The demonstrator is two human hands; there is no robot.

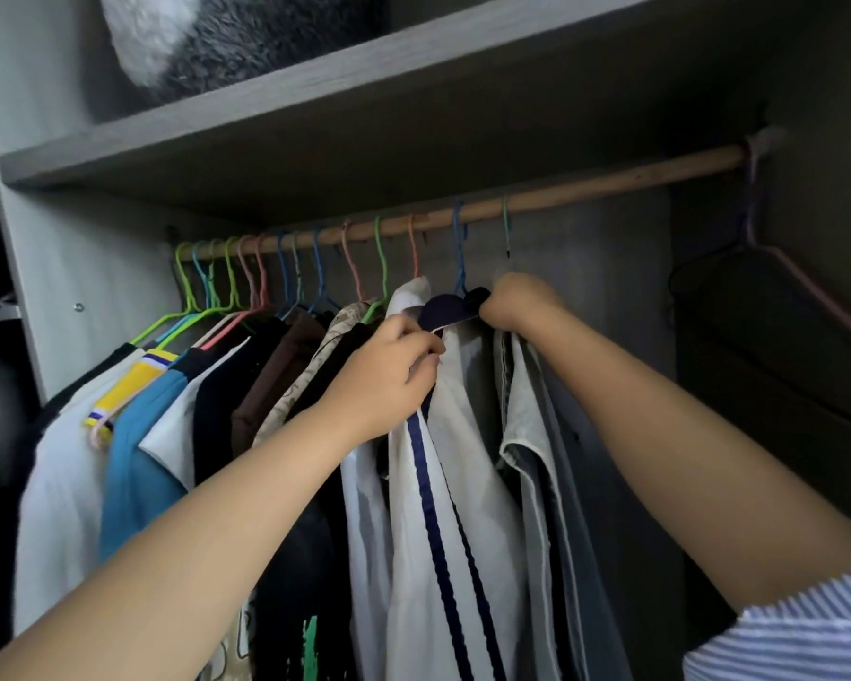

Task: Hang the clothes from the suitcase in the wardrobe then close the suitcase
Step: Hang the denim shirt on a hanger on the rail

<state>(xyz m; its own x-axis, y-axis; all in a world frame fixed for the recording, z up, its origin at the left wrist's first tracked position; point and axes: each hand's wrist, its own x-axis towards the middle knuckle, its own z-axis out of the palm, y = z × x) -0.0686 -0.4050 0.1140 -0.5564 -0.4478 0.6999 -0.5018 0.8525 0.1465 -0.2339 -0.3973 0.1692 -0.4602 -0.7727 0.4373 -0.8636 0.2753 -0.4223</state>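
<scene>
Pinching the front edge of a white shirt with navy stripes (443,484), the left hand (389,380) has its fingers curled tight on the cloth near the collar. The right hand (517,302) grips the shirt's dark collar beside a blue hanger (459,253), fingers clamped round it. That hanger hooks over the wooden rail (585,186) inside the wardrobe, among other hung clothes (178,410). A grey garment (541,459) hangs just right of the shirt.

White shirt (467,484), navy stripes
</scene>
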